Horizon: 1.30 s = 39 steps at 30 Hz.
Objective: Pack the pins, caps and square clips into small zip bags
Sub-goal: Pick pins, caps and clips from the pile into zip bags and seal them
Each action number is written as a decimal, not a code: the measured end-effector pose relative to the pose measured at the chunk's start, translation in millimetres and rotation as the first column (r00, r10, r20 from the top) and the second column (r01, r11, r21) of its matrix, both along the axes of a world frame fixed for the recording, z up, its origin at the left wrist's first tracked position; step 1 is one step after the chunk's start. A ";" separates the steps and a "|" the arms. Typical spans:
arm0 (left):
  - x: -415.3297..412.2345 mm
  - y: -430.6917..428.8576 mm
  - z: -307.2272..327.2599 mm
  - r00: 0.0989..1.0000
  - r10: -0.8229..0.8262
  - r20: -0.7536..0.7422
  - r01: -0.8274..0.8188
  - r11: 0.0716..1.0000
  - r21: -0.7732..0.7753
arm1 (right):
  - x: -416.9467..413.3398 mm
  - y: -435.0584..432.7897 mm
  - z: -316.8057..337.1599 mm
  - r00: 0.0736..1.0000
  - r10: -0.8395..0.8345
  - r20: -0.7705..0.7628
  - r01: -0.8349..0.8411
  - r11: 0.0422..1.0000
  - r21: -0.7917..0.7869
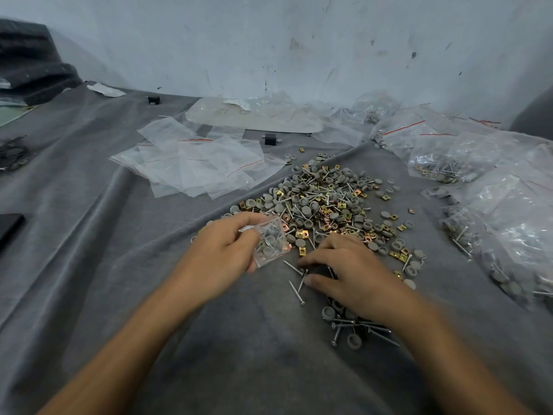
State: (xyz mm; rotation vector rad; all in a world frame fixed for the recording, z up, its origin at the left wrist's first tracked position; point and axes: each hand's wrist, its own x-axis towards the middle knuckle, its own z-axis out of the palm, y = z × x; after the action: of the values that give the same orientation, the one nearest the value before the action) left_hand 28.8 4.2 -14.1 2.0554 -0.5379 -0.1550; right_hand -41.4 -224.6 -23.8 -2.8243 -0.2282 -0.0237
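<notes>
A heap of grey caps, metal pins and brass square clips (pixel 326 202) lies on the grey cloth. My left hand (pixel 227 250) holds a small clear zip bag (pixel 270 239) with a few caps, pins and clips inside, just left of the heap's near edge. My right hand (pixel 344 268) rests palm down over loose pins (pixel 297 280) at the heap's near edge, its fingertips touching them. Whether it pinches one is hidden. More pins and caps (pixel 353 327) lie under my right wrist.
Empty zip bags (pixel 194 163) are spread at the back left. Filled bags (pixel 443 157) and further filled bags (pixel 514 235) pile along the right. A white tray (pixel 254 115) sits by the wall. Dark objects lie at the far left edge.
</notes>
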 end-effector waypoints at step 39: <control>-0.1 -4.2 -2.4 1.000 -0.028 -0.005 0.028 1.000 -0.002 | -8.4 33.6 9.0 0.978 -0.044 0.203 -0.095 0.776 0.624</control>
State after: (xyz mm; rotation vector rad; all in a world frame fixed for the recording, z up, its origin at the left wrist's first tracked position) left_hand 28.7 0.0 -16.4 2.0455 -0.5634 -0.1765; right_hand -49.8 -191.0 -14.7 -2.1348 -0.2482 -0.3294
